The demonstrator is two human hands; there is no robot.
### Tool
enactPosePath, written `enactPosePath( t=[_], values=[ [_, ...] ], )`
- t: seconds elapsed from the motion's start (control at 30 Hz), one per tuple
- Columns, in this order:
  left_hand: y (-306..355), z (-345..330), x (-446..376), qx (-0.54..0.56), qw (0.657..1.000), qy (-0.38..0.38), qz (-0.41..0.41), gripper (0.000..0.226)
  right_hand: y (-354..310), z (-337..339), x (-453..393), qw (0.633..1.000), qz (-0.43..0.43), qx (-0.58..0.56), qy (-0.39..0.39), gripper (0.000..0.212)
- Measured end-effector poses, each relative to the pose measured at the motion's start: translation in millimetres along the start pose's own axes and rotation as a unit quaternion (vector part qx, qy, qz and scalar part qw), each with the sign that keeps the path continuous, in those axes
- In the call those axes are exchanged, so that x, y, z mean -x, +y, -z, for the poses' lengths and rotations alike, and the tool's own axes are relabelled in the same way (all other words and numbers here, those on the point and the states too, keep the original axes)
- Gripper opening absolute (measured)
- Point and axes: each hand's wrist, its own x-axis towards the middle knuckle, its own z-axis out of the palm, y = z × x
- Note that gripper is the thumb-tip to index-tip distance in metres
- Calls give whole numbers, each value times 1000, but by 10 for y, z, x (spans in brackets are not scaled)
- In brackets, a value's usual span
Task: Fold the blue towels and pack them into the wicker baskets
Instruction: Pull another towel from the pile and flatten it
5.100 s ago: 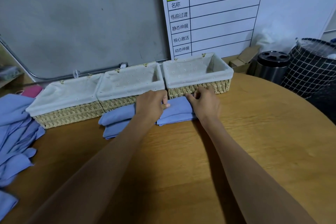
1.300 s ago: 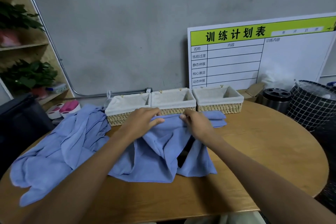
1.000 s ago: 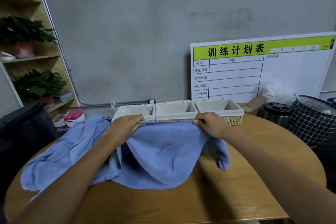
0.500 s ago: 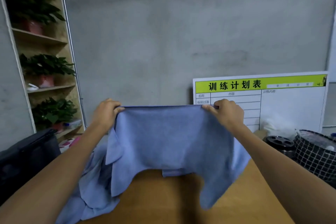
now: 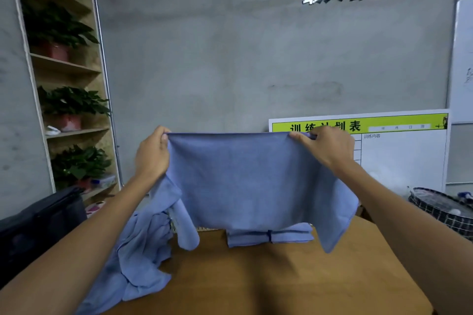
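A blue towel (image 5: 245, 179) hangs spread out in the air above the wooden table (image 5: 281, 281). My left hand (image 5: 152, 156) pinches its upper left corner and my right hand (image 5: 330, 148) pinches its upper right corner. The top edge is stretched level between them and the lower corners droop. Behind the lower edge, folded blue towels (image 5: 271, 236) lie on the table. A heap of loose blue towels (image 5: 138, 258) lies at the left of the table. The held towel hides the wicker baskets almost entirely.
A white board with a green header (image 5: 399, 151) leans against the grey wall at the right. A black checked basket (image 5: 442, 210) stands right of the table. A shelf with potted plants (image 5: 69, 105) and a dark bag (image 5: 38, 227) are at the left.
Both hands took a towel from the table, spread it by its top corners and raised it to chest height. The view tilted upward, so the baskets dropped behind the towel.
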Motion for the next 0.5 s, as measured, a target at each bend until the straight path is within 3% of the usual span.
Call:
enactPosePath(
  t=[0.1,0.2,0.37,0.5],
  values=[
    [76,279,24,-30,991,-21,-128,22,137,223,-28,998,35,37,36,79],
    [51,455,-64,-15,970,-139,-198,37,313,323,-149,992,77,89,39,79],
    [-134,89,-62,-1,953,-243,-183,26,500,-53,-202,979,126,159,-33,81],
    [-693,-803,366,2,940,-320,-119,24,922,-1002,252,965,148,177,-128,79]
  ],
)
